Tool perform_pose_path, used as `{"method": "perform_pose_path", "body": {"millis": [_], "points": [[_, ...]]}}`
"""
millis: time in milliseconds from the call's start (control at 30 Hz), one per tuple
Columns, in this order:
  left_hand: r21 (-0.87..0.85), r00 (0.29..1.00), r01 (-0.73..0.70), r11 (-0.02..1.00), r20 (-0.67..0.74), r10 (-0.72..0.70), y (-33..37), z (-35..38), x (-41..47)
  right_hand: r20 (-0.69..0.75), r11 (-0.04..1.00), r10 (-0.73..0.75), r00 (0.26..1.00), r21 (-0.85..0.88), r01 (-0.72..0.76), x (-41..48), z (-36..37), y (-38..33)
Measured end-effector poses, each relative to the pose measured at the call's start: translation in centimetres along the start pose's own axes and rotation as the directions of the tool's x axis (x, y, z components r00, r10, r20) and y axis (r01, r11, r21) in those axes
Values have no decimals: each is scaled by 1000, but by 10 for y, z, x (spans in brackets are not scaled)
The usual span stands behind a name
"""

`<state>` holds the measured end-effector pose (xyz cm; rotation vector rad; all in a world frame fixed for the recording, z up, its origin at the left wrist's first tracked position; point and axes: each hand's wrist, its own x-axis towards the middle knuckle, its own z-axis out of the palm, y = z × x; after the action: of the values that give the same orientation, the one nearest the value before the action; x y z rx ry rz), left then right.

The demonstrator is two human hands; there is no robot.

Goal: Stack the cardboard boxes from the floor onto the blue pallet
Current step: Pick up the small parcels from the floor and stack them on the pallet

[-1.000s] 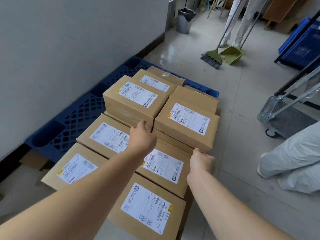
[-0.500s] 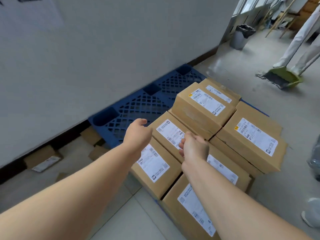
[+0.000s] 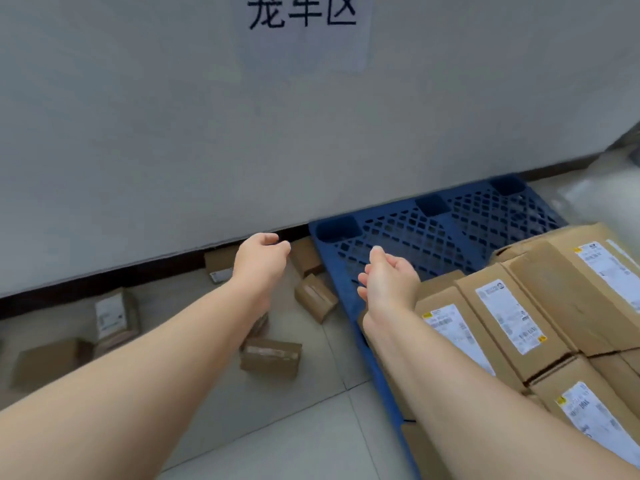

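Observation:
The blue pallet [image 3: 415, 233] lies against the wall, its far left part bare. Stacked cardboard boxes with white labels [image 3: 502, 317] fill its right side. Several loose cardboard boxes lie on the tiled floor to the left: one [image 3: 270, 357] below my left forearm, one [image 3: 315, 297] beside the pallet's edge, others [image 3: 116, 317] farther left. My left hand [image 3: 261, 259] hangs above the floor boxes, fingers loosely curled and holding nothing. My right hand [image 3: 389, 280] is raised over the pallet's left edge, palm turned inward, empty.
A grey wall with a paper sign [image 3: 303, 29] stands right behind the pallet, with a dark skirting at its foot. More small boxes [image 3: 221, 263] sit along the skirting. Bare tiled floor [image 3: 294, 445] lies in front of me.
My view has swung left from the stacked boxes toward the floor beside the pallet. Both hands have come off the stack and now reach out over the pallet's left edge and the loose boxes.

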<state>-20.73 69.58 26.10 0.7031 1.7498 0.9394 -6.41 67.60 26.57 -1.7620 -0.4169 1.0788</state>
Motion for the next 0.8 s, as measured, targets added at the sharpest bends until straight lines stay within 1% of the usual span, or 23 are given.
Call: {"method": "perform_pose_path", "body": {"millis": [267, 467, 633, 800], "points": [[-142, 967, 51, 989, -239, -84, -42, -179, 28, 205, 991, -12, 979, -131, 40, -106, 131, 43], [-214, 920, 86, 973, -358, -160, -87, -301, 28, 337, 980, 45, 941, -197, 24, -189, 217, 97], [-270, 862, 108, 957, -453, -226, -122, -401, 26, 443, 966, 62, 894, -253, 58, -255, 282, 139], [-337, 781, 119, 934, -549, -298, -159, -495, 22, 542, 943, 79, 837, -312, 113, -321, 341, 175]]}}
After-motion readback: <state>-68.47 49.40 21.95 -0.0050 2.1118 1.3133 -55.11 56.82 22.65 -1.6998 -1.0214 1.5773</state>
